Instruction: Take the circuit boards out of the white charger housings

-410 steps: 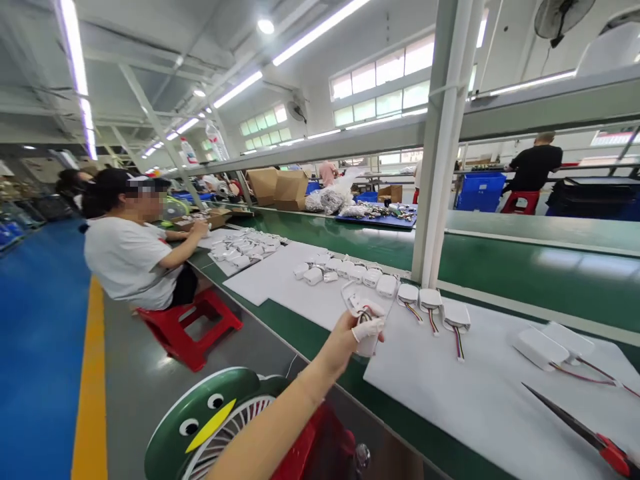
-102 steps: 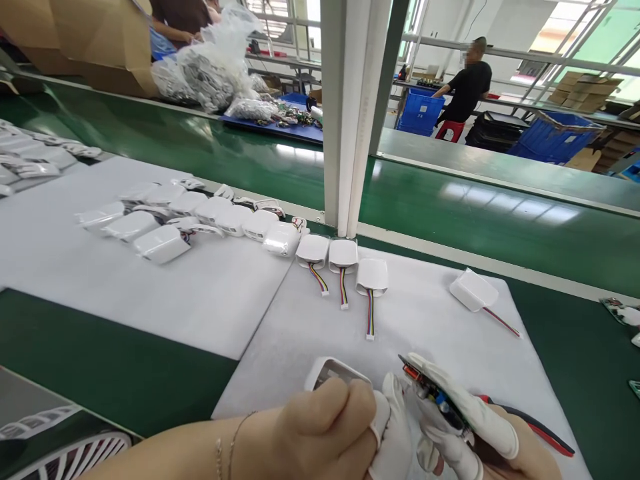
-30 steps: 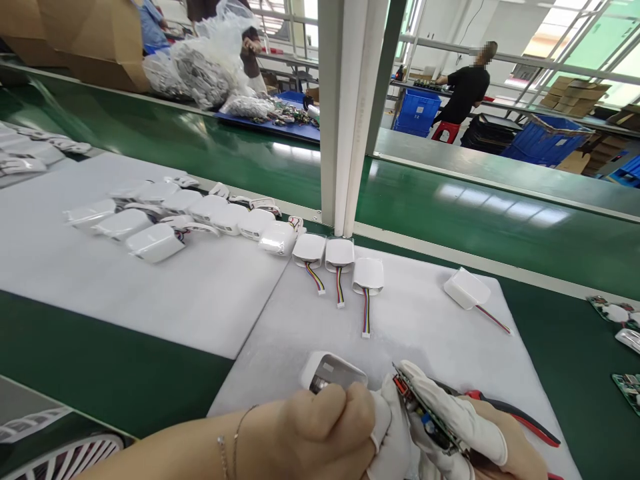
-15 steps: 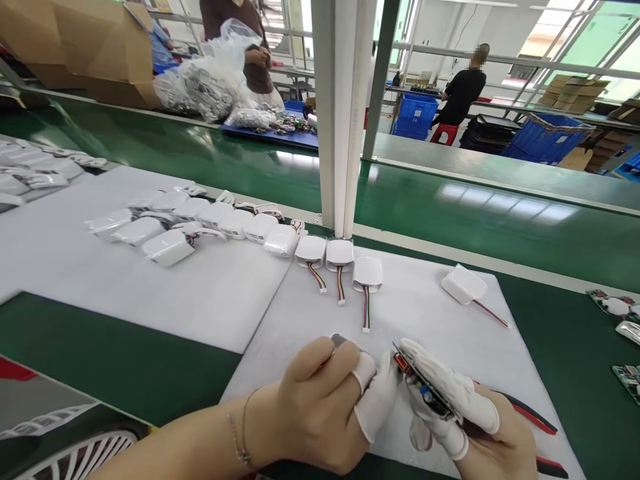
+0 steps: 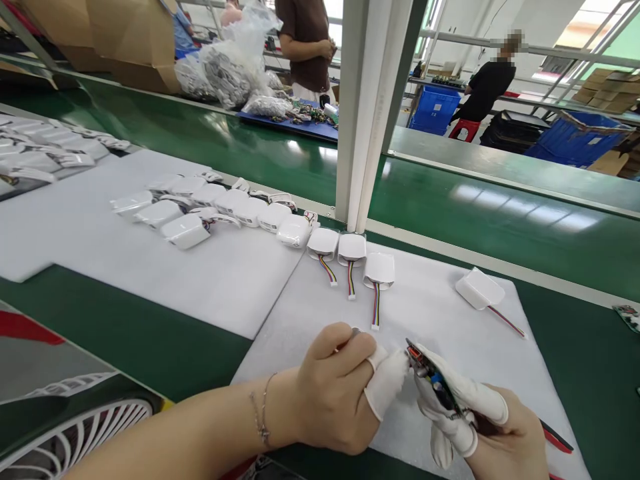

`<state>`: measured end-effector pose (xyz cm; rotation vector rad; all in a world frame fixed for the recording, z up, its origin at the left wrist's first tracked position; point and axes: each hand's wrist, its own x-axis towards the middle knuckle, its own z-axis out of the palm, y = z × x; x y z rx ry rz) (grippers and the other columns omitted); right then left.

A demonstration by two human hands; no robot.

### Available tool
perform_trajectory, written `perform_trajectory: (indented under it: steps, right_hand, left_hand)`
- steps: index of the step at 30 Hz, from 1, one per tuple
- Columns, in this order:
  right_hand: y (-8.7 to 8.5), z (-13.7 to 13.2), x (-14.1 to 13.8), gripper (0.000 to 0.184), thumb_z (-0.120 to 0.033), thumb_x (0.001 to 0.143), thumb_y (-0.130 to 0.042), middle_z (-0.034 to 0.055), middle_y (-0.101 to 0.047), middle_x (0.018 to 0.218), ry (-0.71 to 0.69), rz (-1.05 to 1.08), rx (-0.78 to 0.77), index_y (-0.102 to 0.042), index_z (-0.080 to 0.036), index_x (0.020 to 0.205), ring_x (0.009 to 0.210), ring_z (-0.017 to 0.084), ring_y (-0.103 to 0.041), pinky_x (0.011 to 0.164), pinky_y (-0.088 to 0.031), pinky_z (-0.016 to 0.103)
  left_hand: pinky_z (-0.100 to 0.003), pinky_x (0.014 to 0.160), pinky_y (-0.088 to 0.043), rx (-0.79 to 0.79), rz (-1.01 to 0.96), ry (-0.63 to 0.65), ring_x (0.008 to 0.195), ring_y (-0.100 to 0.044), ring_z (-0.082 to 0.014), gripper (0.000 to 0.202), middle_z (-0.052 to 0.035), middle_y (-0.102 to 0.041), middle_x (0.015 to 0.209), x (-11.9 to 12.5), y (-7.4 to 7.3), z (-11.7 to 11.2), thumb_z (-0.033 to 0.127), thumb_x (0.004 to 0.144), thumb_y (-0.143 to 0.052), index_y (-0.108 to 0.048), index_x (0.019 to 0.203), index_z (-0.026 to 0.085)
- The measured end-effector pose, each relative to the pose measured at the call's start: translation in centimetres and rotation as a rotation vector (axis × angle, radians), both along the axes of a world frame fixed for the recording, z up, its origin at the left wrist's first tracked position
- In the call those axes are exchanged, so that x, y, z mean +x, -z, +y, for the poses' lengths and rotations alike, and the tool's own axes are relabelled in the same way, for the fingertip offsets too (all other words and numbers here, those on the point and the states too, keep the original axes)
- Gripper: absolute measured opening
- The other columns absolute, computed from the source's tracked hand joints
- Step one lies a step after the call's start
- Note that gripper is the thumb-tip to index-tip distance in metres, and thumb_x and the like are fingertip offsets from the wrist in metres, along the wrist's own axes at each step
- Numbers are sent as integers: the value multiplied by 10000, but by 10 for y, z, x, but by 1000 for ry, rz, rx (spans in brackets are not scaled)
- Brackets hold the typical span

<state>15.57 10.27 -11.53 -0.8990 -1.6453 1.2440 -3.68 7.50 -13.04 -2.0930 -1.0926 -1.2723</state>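
My right hand (image 5: 493,417), with white covers on its fingers, grips a circuit board (image 5: 436,381) edge-up. An orange-red part and blue and dark components show on the board. My left hand (image 5: 340,393) is closed beside it, with some fingers in white covers and their tips close to the board's near-left end; I cannot tell whether they touch. A small grey end pokes out above the left fist, and the rest of that thing is hidden. Beyond the hands stand white housings (image 5: 379,269) with multicoloured cables and white plugs.
Another white housing (image 5: 480,289) with a thin cable lies at right. Red-and-black handles (image 5: 557,439) lie by my right wrist. Rows of white housings (image 5: 185,231) cover the left mat. A white post (image 5: 367,120) rises at the bench's far edge; two people are beyond it.
The view has shifted, so the bench things appear farther right. My hands keep much the same pose, the board still in the right one. The grey thing above my left fist shows less.
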Motion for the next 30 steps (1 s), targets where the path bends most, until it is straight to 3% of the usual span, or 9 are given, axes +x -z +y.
perform_trajectory:
  steps: [9,13,18,23,27,30]
  right_hand:
    - [-20,-7,-15,246,-392,808,-809,-16,-632,531,-50,83,-45,-769,-389,1050,297,126,-513,312,-432,202]
    - [-19,-6,-12,268,-403,796,-813,-13,-571,494,-58,31,-14,-778,-337,1053,302,142,-522,321,-449,219]
    - [-20,-4,-9,273,-406,834,-778,-32,-576,482,-100,7,21,-743,-401,1104,302,133,-530,336,-458,203]
    - [-14,-1,-9,258,-497,852,-735,-12,-586,475,-95,-29,73,-760,-378,1080,303,123,-503,316,-455,193]
    - [-7,0,-8,232,-488,882,-707,-22,-581,451,-116,3,62,-761,-376,1077,286,104,-470,287,-414,163]
    - [-6,6,-4,216,-448,899,-699,-17,-580,447,-142,-10,149,-770,-343,1074,288,110,-493,300,-437,159]
  left_hand:
    - [-346,619,-191,93,-50,24,599,-465,-152,197,21,-401,525,4,4,-2,24,752,-432,-502,640,170]
    - [-351,616,-192,102,-38,49,630,-473,-174,196,10,-408,500,3,4,-1,18,747,-414,-559,684,134]
    - [-345,625,-215,102,-20,70,653,-486,-170,235,-8,-458,549,2,4,2,21,818,-389,-593,733,101]
    - [-348,624,-223,105,-5,94,658,-507,-166,289,-18,-488,574,1,5,1,19,849,-355,-591,707,105]
    - [-341,627,-225,123,22,88,651,-507,-156,299,-8,-482,574,0,5,2,28,865,-350,-571,685,120]
    - [-335,627,-215,141,9,55,631,-496,-153,264,12,-457,549,2,4,4,23,857,-368,-570,715,118]
